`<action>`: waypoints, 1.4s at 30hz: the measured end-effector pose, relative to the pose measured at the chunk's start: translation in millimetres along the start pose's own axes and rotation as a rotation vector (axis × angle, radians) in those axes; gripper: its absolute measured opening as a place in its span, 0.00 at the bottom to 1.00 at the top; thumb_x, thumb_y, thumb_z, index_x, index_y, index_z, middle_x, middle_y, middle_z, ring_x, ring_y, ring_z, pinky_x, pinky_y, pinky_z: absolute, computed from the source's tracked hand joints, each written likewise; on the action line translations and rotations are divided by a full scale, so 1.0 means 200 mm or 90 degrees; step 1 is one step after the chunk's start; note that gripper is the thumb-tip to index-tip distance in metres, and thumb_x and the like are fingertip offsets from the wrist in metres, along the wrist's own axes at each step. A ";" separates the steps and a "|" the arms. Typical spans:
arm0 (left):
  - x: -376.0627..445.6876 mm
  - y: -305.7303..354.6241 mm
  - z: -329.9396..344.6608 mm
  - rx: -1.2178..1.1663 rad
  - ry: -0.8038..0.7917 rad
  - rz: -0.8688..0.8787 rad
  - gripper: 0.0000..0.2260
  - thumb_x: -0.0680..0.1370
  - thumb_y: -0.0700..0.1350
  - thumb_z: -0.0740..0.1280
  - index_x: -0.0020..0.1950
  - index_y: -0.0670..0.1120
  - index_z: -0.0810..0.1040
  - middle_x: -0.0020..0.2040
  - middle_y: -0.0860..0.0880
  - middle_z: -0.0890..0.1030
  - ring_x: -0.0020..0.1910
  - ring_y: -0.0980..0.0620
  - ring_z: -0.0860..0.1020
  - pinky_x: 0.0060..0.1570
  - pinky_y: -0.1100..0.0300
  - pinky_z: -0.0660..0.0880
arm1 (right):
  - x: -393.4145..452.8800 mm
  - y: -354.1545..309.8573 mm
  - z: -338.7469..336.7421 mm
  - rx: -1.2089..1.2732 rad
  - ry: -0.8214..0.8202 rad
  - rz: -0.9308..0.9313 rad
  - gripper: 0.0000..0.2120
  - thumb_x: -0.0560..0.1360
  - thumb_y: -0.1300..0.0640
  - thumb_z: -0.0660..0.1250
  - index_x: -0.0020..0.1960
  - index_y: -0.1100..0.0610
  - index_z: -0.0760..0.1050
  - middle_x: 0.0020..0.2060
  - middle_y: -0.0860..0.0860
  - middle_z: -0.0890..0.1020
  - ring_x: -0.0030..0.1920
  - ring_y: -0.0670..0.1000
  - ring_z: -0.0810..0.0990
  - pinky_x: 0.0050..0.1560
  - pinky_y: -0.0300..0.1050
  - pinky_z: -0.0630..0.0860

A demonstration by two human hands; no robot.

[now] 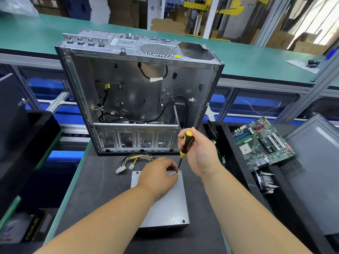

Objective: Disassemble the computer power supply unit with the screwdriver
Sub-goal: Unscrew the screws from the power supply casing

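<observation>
The power supply unit, judged rigid, heavy and smooth-lidded, was steadied beneath the left hand, fingers curled at the screw, while the screwdriver was gripped by the right hand.

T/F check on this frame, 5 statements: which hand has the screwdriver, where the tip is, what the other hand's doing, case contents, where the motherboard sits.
1. The right hand grips the screwdriver. True.
2. The screwdriver tip sits at the near right corner of the power supply unit. False: it is at the far right corner of the top face.
3. The left hand rests on the power supply unit, fingers beside the tip. True.
4. The motherboard is mounted inside the computer case. False: it lies outside, to the right of the case.
5. The power supply unit's cable bundle is plugged into the case. False: its white connectors lie loose on the mat.
</observation>
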State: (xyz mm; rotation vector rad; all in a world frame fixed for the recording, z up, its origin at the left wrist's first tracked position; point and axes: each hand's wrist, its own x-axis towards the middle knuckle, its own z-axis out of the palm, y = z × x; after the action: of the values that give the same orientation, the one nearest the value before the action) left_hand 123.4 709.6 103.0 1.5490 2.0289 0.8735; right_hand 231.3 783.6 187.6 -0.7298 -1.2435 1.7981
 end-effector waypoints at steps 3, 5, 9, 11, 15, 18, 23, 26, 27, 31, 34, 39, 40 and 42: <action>0.00 0.00 0.00 0.010 0.001 0.008 0.04 0.73 0.50 0.70 0.47 0.56 0.80 0.46 0.59 0.78 0.50 0.58 0.76 0.52 0.61 0.74 | 0.01 0.02 0.02 0.006 -0.014 0.007 0.21 0.85 0.55 0.50 0.40 0.63 0.73 0.28 0.52 0.67 0.30 0.48 0.64 0.34 0.40 0.63; 0.00 0.00 0.00 0.012 0.003 0.009 0.04 0.73 0.50 0.70 0.47 0.55 0.80 0.45 0.58 0.78 0.49 0.57 0.76 0.52 0.60 0.74 | 0.01 0.03 0.03 -0.002 -0.030 0.005 0.19 0.84 0.51 0.53 0.42 0.61 0.72 0.27 0.51 0.67 0.29 0.48 0.64 0.33 0.40 0.63; 0.00 0.00 0.00 0.010 0.002 0.008 0.04 0.73 0.50 0.70 0.47 0.55 0.80 0.46 0.58 0.78 0.49 0.57 0.76 0.52 0.60 0.74 | 0.00 0.03 0.00 -0.067 -0.057 -0.004 0.08 0.76 0.52 0.60 0.42 0.55 0.66 0.31 0.50 0.71 0.33 0.50 0.67 0.38 0.43 0.66; 0.00 0.00 0.00 0.008 0.001 0.007 0.04 0.73 0.50 0.70 0.46 0.55 0.80 0.46 0.58 0.78 0.49 0.58 0.76 0.51 0.61 0.74 | 0.00 0.02 -0.01 -0.068 -0.054 -0.004 0.08 0.75 0.52 0.61 0.42 0.56 0.67 0.34 0.51 0.75 0.36 0.51 0.73 0.42 0.44 0.70; 0.00 -0.01 0.00 0.001 0.001 0.000 0.04 0.73 0.50 0.70 0.46 0.56 0.79 0.46 0.59 0.78 0.49 0.58 0.75 0.50 0.62 0.73 | 0.01 -0.02 -0.03 -0.100 -0.018 0.017 0.11 0.75 0.51 0.63 0.44 0.59 0.75 0.36 0.49 0.80 0.38 0.49 0.79 0.40 0.40 0.76; 0.00 -0.01 0.00 -0.004 0.006 -0.005 0.04 0.73 0.50 0.70 0.46 0.58 0.79 0.47 0.59 0.78 0.49 0.58 0.76 0.50 0.63 0.73 | 0.01 -0.03 -0.01 -0.052 -0.014 0.034 0.18 0.84 0.54 0.56 0.42 0.62 0.76 0.32 0.53 0.76 0.35 0.50 0.74 0.41 0.41 0.74; 0.00 0.00 0.00 -0.002 0.001 0.000 0.05 0.73 0.50 0.70 0.47 0.57 0.79 0.47 0.58 0.78 0.49 0.58 0.76 0.51 0.62 0.74 | 0.02 0.00 0.01 0.000 -0.012 0.038 0.26 0.85 0.47 0.49 0.39 0.60 0.75 0.26 0.52 0.66 0.29 0.49 0.63 0.34 0.40 0.63; 0.00 -0.01 0.00 -0.001 0.002 -0.004 0.05 0.72 0.50 0.70 0.47 0.57 0.80 0.47 0.58 0.78 0.49 0.58 0.76 0.51 0.61 0.74 | 0.01 0.01 0.00 -0.003 -0.033 0.019 0.16 0.81 0.47 0.57 0.42 0.57 0.70 0.27 0.51 0.66 0.30 0.49 0.63 0.34 0.41 0.63; 0.00 -0.01 0.00 0.000 0.003 -0.006 0.04 0.72 0.50 0.70 0.47 0.57 0.79 0.47 0.58 0.78 0.48 0.58 0.76 0.51 0.62 0.74 | 0.00 0.01 -0.01 -0.013 -0.041 0.013 0.11 0.78 0.49 0.59 0.42 0.56 0.68 0.28 0.51 0.68 0.31 0.50 0.64 0.36 0.42 0.63; 0.00 -0.01 0.01 -0.001 0.010 -0.011 0.04 0.72 0.50 0.70 0.46 0.57 0.79 0.46 0.59 0.77 0.47 0.59 0.76 0.47 0.64 0.73 | -0.01 0.00 -0.03 -0.060 -0.059 0.023 0.09 0.75 0.52 0.62 0.40 0.55 0.68 0.36 0.53 0.78 0.37 0.51 0.73 0.44 0.44 0.70; 0.00 -0.01 0.01 -0.009 0.010 -0.014 0.03 0.73 0.51 0.71 0.45 0.57 0.79 0.45 0.60 0.76 0.46 0.59 0.76 0.46 0.64 0.72 | -0.02 -0.02 -0.03 -0.083 -0.030 0.037 0.08 0.74 0.52 0.65 0.40 0.56 0.73 0.40 0.53 0.80 0.40 0.51 0.77 0.46 0.44 0.74; 0.00 -0.01 0.01 -0.013 0.008 -0.014 0.04 0.72 0.51 0.71 0.45 0.57 0.79 0.45 0.61 0.76 0.47 0.59 0.76 0.48 0.64 0.73 | -0.01 -0.03 -0.02 -0.046 0.015 0.044 0.17 0.83 0.55 0.59 0.42 0.61 0.79 0.32 0.52 0.78 0.36 0.49 0.77 0.42 0.41 0.76; 0.00 -0.01 0.01 -0.012 0.006 -0.014 0.04 0.73 0.51 0.71 0.46 0.57 0.79 0.45 0.61 0.76 0.47 0.59 0.76 0.49 0.63 0.73 | -0.01 -0.03 -0.01 -0.031 0.013 0.048 0.20 0.84 0.54 0.57 0.40 0.61 0.80 0.30 0.53 0.76 0.34 0.49 0.74 0.41 0.40 0.74; 0.00 -0.01 0.01 -0.009 0.004 -0.012 0.04 0.73 0.52 0.71 0.45 0.57 0.80 0.45 0.60 0.76 0.47 0.59 0.76 0.50 0.62 0.74 | 0.00 -0.01 0.01 -0.015 0.007 0.048 0.25 0.84 0.52 0.54 0.37 0.60 0.81 0.27 0.52 0.72 0.31 0.48 0.70 0.38 0.40 0.69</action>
State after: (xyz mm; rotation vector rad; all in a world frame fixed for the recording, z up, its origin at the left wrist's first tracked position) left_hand 123.0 709.8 99.5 1.5192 2.0348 0.8843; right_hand 229.6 782.2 190.3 -0.8092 -1.2472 1.8397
